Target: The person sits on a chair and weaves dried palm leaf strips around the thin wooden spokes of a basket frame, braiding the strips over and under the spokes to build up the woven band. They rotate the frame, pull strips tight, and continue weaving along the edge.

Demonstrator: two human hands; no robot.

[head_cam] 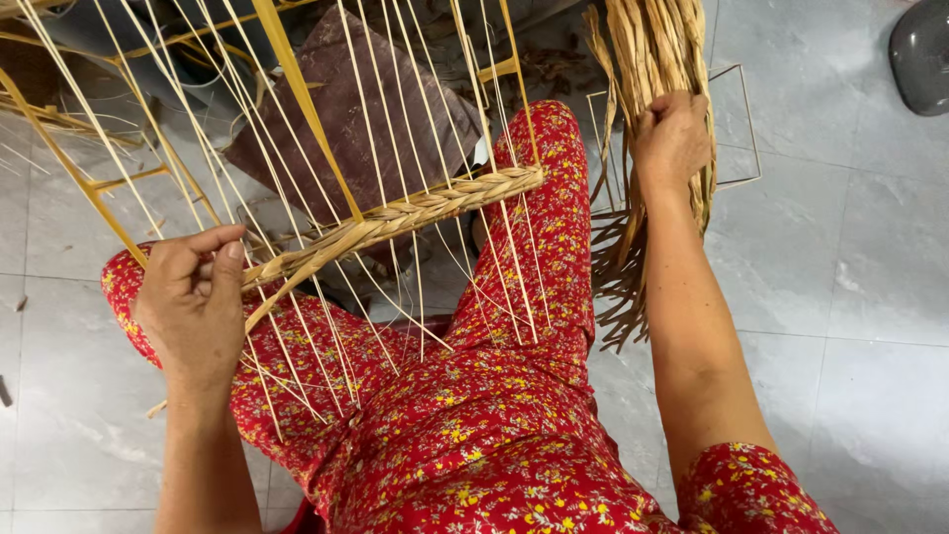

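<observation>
A frame of thin pale reed stakes (395,119) leans over my lap, crossed by a braided straw band (415,210) woven through them. My left hand (193,302) pinches the left end of that braid where it tapers to a strip. My right hand (672,138) reaches out to the right and grips a thick bundle of dried straw strands (657,49) that hangs down to the floor with frayed ends. My legs in red flowered trousers (474,425) sit under the stakes.
A dark brown board (366,109) lies on the floor behind the stakes. A thin wire frame (746,119) stands beside the straw bundle. A dark grey rounded object (919,54) sits at the top right. Grey floor tiles (850,267) surround me.
</observation>
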